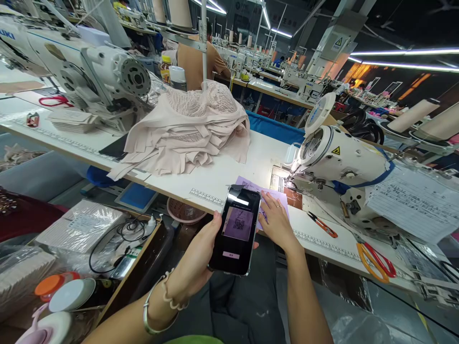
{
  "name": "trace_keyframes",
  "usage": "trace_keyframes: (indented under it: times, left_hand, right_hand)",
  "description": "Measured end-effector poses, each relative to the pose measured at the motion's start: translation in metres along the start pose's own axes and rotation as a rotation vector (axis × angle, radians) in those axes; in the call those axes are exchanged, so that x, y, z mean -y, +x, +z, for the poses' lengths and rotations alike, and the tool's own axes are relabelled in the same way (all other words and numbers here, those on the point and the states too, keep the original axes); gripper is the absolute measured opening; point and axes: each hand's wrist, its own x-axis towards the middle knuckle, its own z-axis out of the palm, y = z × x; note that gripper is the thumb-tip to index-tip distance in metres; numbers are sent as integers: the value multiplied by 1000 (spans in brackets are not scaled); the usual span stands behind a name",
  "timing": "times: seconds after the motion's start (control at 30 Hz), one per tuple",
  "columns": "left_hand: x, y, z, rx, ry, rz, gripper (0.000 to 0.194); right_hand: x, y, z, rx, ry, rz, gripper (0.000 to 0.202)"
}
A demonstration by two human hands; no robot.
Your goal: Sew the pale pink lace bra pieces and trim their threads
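While your left hand [199,255] is closed around the phone [236,229], your thumb runs along its left edge, one fingertip shows past its right edge, and the other fingers are hidden behind it. The phone sits upright in your grasp, screen towards you, above the near edge of the white table [261,150], and its display shows a purple picture with a QR code. Just beyond the phone and to its right, the purple sheet [281,195] lies on the table, partly covered by the phone and by your other hand. Your right hand [278,223] is laid flat on that sheet, palm down with the fingers a little spread, just beside the phone's right edge; I cannot tell whether the fingertips touch the phone. A printed QR code [245,183] shows on the sheet just past the phone's top. Farther beyond the phone and to its left, you have a heap of pale garments [193,136]. Right of the phone stand the sewing machine [340,155], the orange-handled snips [324,225] and, farther right, the red and orange scissors [375,262].
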Motion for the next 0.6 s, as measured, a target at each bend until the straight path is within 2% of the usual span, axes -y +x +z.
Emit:
trace_keyframes:
  times: [0.17,0.3,0.43,0.53,0.6]
  left_hand:
    - [5,10,-1,41,-15,43,57]
    - [11,49,2,27,-4,90,55]
    - [21,95,-1,46,37,197,47]
    - [28,110,-7,101,66,182,50]
    - [30,111,-10,132,95,184,53]
  right_hand:
    - [-4,1,6,-35,8,-17,50]
    - [-7,1,10,-67,41,-33,49]
    - [-8,1,12,-99,84,-61,62]
    - [-9,0,13,-174,172,-74,70]
    - [-10,-2,12,-279,285,-79,63]
